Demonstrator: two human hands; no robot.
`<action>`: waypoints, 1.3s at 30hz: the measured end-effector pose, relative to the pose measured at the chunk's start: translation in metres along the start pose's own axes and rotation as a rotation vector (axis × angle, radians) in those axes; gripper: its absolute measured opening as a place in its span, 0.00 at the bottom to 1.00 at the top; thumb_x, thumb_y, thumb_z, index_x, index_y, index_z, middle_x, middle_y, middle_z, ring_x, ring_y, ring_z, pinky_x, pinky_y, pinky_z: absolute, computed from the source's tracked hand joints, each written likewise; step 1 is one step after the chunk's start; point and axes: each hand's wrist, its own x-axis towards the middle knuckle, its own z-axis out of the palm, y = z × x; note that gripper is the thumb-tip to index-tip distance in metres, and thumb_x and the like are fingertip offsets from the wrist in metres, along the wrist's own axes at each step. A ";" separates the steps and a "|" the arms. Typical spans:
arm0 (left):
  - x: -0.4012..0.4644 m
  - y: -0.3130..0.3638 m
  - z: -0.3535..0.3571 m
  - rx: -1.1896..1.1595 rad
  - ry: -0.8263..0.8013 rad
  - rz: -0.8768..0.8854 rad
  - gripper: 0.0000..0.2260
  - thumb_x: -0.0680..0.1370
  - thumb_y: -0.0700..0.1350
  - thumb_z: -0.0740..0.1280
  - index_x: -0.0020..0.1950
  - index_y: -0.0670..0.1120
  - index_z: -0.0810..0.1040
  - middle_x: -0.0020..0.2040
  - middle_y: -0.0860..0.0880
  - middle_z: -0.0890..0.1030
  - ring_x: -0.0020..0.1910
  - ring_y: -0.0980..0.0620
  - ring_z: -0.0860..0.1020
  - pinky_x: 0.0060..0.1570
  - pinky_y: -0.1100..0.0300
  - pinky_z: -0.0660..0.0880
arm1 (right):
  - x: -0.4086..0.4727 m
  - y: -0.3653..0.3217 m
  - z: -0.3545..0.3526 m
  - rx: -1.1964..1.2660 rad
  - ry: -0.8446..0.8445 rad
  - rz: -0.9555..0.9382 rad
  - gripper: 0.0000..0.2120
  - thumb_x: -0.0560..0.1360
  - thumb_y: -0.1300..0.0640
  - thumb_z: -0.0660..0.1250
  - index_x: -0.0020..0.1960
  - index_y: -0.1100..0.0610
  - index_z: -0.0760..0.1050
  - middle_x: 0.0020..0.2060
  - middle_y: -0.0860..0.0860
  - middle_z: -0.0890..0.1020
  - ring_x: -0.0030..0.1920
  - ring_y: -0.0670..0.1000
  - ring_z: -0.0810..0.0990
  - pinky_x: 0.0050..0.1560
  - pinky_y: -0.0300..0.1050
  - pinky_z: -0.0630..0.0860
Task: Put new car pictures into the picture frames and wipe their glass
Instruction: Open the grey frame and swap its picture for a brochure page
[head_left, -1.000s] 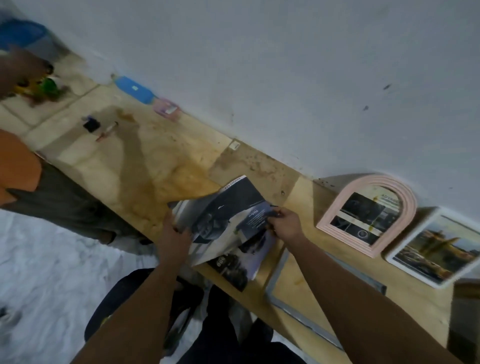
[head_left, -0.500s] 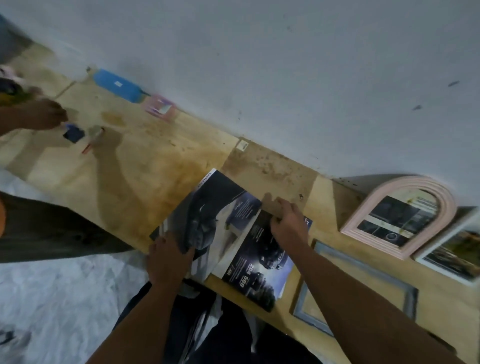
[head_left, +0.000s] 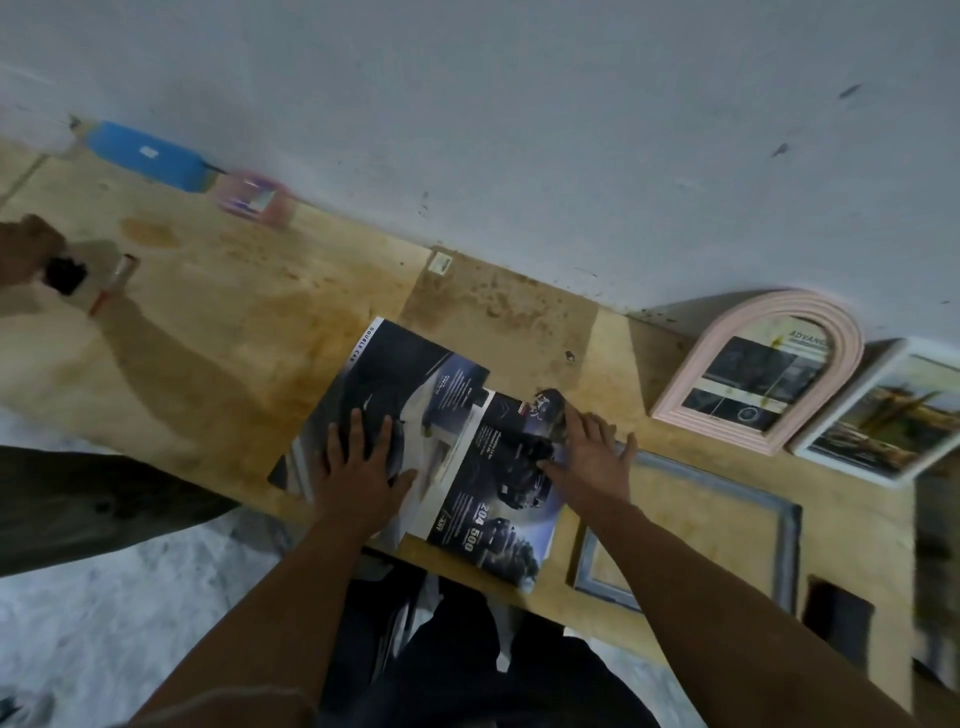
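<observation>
A car magazine (head_left: 447, 410) lies open and flat on the wooden bench (head_left: 249, 332), dark car photos on both pages. My left hand (head_left: 363, 467) presses flat on its left page with fingers spread. My right hand (head_left: 592, 457) rests flat on the right page's far edge, fingers straight. Just right of the magazine lies an empty grey-blue frame (head_left: 779, 545). A pink arched frame (head_left: 758, 374) with a car picture leans on the wall. Beside it leans a white frame (head_left: 883, 415) holding a yellowish picture.
Another person's hand (head_left: 26, 254) at the far left edge holds a small black thing near a red-tipped tube (head_left: 111, 283). A blue case (head_left: 148, 153) and a pink box (head_left: 254, 200) sit against the wall. A dark flat object (head_left: 836, 623) lies by the bench's near right edge.
The magazine went from being held up half-folded to lying open and flat on the bench. Both my hands went from gripping pages to pressing flat on them.
</observation>
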 end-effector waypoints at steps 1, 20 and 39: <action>0.000 0.001 0.000 0.006 -0.005 -0.010 0.40 0.76 0.74 0.48 0.84 0.57 0.44 0.85 0.43 0.45 0.82 0.32 0.47 0.76 0.33 0.54 | -0.002 0.002 0.002 0.044 0.035 0.003 0.41 0.76 0.38 0.68 0.82 0.48 0.55 0.74 0.51 0.71 0.76 0.55 0.65 0.75 0.70 0.54; -0.048 0.108 -0.033 -0.946 0.117 -0.063 0.16 0.82 0.58 0.65 0.53 0.45 0.81 0.49 0.45 0.84 0.52 0.42 0.82 0.56 0.48 0.78 | -0.067 0.121 -0.048 1.709 -0.346 0.324 0.19 0.79 0.66 0.70 0.69 0.62 0.77 0.62 0.65 0.82 0.63 0.69 0.80 0.64 0.68 0.77; -0.111 0.313 -0.008 -1.016 -0.247 0.015 0.08 0.80 0.34 0.69 0.53 0.47 0.79 0.50 0.47 0.84 0.49 0.49 0.83 0.42 0.60 0.76 | -0.171 0.285 -0.040 2.011 -0.089 0.623 0.16 0.82 0.48 0.65 0.63 0.56 0.82 0.57 0.58 0.86 0.56 0.60 0.84 0.52 0.55 0.80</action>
